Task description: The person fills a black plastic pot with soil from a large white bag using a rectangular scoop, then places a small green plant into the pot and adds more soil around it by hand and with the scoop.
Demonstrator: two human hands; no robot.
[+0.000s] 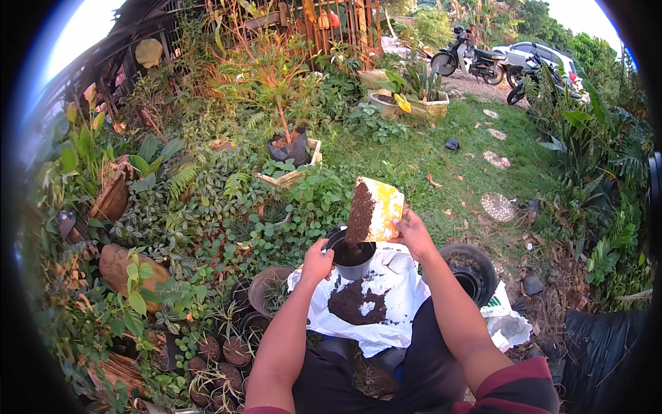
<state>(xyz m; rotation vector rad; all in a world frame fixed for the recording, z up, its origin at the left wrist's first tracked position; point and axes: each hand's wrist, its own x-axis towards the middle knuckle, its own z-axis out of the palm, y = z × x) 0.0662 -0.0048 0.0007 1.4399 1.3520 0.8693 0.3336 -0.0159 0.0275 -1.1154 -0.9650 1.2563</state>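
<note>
My left hand [318, 262] grips the rim of a black plastic plant pot [354, 269], thumb over the edge. Tilted above the pot, a yellow and white container [387, 209] is held at its right side by my right hand [411, 234]. Dark soil [360, 217] lies along the container's open side and reaches down to the pot's mouth; some soil shows inside the pot. Beneath them a white plastic sack [401, 295] is spread out, with a heap of loose dark soil [349, 305] on it. The fingers behind the container are partly hidden.
A large black pot [468, 271] stands right of the sack, near a crumpled white bag [507, 326]. Left are a round brown pot [264, 290] and several small potted plants [237, 352]. Ahead is a black-bagged sapling [290, 147]; stepping stones [498, 207] cross the grass.
</note>
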